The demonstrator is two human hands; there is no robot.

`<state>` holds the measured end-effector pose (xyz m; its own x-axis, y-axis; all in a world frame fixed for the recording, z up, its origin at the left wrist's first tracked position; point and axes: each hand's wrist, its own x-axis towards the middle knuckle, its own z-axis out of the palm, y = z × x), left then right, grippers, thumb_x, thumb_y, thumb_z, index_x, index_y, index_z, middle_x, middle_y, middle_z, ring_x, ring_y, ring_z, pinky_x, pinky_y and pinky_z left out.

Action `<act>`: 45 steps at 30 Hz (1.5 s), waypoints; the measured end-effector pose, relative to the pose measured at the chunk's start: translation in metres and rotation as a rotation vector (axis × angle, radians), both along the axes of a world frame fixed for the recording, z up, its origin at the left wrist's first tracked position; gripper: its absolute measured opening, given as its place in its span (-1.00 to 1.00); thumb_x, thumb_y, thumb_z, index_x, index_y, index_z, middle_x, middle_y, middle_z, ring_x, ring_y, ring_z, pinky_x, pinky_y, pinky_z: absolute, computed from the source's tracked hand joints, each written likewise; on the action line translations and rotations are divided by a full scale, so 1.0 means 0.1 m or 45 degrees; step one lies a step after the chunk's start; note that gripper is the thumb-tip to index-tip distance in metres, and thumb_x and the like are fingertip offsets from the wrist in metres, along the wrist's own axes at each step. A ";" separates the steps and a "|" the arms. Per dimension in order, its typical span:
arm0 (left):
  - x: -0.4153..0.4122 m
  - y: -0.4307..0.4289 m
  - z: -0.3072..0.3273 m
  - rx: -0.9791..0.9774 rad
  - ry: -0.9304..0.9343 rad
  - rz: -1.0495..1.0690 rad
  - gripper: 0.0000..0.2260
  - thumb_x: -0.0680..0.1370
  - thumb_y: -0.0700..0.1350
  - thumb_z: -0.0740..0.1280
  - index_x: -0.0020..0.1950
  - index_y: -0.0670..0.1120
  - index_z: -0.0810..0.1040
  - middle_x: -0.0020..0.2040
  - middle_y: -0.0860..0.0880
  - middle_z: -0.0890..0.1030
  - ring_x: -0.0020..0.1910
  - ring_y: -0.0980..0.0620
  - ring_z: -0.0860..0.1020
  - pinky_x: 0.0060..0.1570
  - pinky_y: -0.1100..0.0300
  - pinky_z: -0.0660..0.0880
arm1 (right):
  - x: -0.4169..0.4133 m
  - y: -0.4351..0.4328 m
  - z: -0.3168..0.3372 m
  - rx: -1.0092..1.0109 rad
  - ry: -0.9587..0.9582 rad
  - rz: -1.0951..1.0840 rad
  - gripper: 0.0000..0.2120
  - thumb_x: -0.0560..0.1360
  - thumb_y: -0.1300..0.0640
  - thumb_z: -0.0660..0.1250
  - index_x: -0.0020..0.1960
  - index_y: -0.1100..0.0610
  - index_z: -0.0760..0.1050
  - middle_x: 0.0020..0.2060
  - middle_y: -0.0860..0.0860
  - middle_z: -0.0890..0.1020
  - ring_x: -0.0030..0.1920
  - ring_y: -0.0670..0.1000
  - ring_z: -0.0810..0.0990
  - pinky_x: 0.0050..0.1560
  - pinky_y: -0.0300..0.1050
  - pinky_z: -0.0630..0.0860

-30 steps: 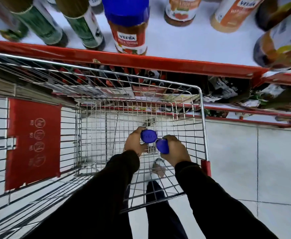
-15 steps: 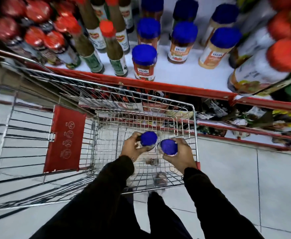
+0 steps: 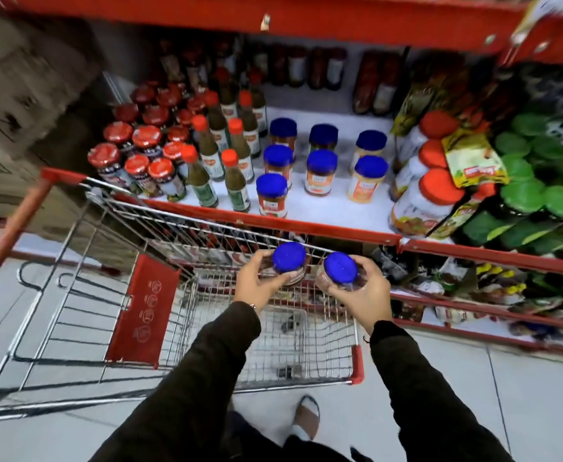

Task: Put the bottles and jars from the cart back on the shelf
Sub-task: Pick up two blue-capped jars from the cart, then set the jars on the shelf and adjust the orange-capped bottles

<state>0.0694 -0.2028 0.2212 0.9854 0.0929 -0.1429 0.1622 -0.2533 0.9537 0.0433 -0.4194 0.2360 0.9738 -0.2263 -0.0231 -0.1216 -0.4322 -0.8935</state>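
My left hand [image 3: 259,284] grips a blue-lidded jar [image 3: 288,258] and my right hand [image 3: 363,291] grips a second blue-lidded jar [image 3: 340,269]. Both jars are held side by side above the far end of the wire cart [image 3: 313,378], just below the red front edge of the white shelf [image 3: 333,208]. On that shelf stand rows of matching blue-lidded jars [image 3: 271,195], with bare white space in front of the middle and right rows. The cart basket below my hands looks bare of goods.
Green sauce bottles with red caps [image 3: 236,181] and red-lidded jars [image 3: 168,178] fill the shelf's left. Large red-lidded white jars [image 3: 423,201] and green packets [image 3: 540,195] crowd its right. A red shelf runs overhead, lower shelves below. The cart's red flap [image 3: 143,308] stands left.
Both hands have lifted the two jars up out of the cart basket toward the shelf edge. My view has tilted up, showing more of the shelf.
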 end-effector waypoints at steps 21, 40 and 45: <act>1.03 -0.94 0.62 -0.082 -0.083 0.156 -0.50 0.46 -0.30 0.47 0.37 -0.20 0.44 0.25 -0.12 0.59 0.17 0.06 0.51 0.26 0.25 0.42 | 1.18 -0.59 0.35 -0.050 -0.014 -0.098 -0.40 0.32 0.05 0.61 0.29 0.15 0.51 0.17 0.15 0.64 0.14 0.14 0.62 0.26 0.11 0.54; 0.61 -0.45 0.63 0.298 -0.389 0.021 -0.55 0.63 0.10 0.21 0.50 0.07 0.25 0.49 -0.01 0.33 0.46 0.02 0.35 0.45 -0.03 0.35 | 0.93 0.12 0.55 -0.579 -0.283 0.072 -0.37 0.62 -0.02 0.23 0.61 0.11 0.10 0.65 0.06 0.04 0.65 0.13 -0.07 0.60 0.23 0.02; 0.68 0.11 0.77 0.578 -0.554 0.107 -0.51 0.63 0.05 0.18 0.54 -0.02 0.22 0.57 -0.04 0.25 0.60 -0.02 0.11 0.55 -0.10 0.16 | 1.07 0.72 0.75 -0.552 -0.332 0.192 -0.34 0.62 -0.10 0.23 0.62 0.06 0.08 0.65 -0.01 0.01 0.64 0.01 -0.14 0.58 -0.03 -0.25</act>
